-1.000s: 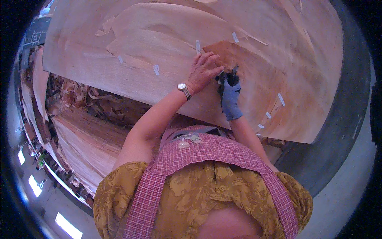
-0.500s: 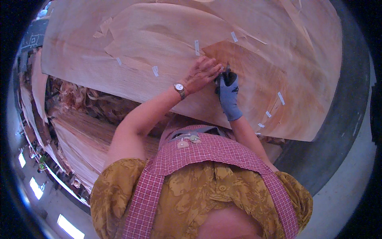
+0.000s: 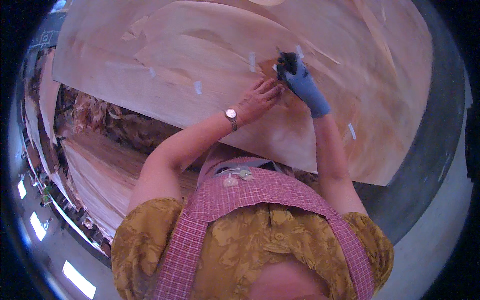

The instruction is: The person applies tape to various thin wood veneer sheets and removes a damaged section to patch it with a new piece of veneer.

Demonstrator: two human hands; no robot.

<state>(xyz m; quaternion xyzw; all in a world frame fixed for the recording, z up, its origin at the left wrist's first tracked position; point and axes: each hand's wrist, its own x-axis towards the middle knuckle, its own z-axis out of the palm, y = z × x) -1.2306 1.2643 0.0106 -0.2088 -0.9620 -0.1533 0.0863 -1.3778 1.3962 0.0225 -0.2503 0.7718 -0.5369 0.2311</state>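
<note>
A wide sheet of thin wood veneer (image 3: 165,60) lies spread before me, wavy and creased, with short whitish tape strips (image 3: 198,88) stuck on it. My bare left hand (image 3: 261,99), a watch on its wrist, rests on the veneer with fingers stretched out. Just beyond it, a darker reddish-brown veneer patch (image 3: 270,66) shows between two tape strips. My right hand (image 3: 295,75) wears a blue glove with black fingers, curled around a small pointed knife-like tool (image 3: 278,49); only its tip shows. A small white bit sits by those gloved fingertips.
Loose torn veneer scraps (image 3: 100,112) fill a gap below the sheet's near left edge. Next to them lies a stack of veneer (image 3: 95,170). A dark curved surface (image 3: 445,100) borders the sheet on the right. A loose veneer strip (image 3: 375,30) lies at the far right.
My right hand has moved away from me, up toward the upper tape strip, and parted from the left hand. The left hand has slid slightly nearer, its fingers flatter.
</note>
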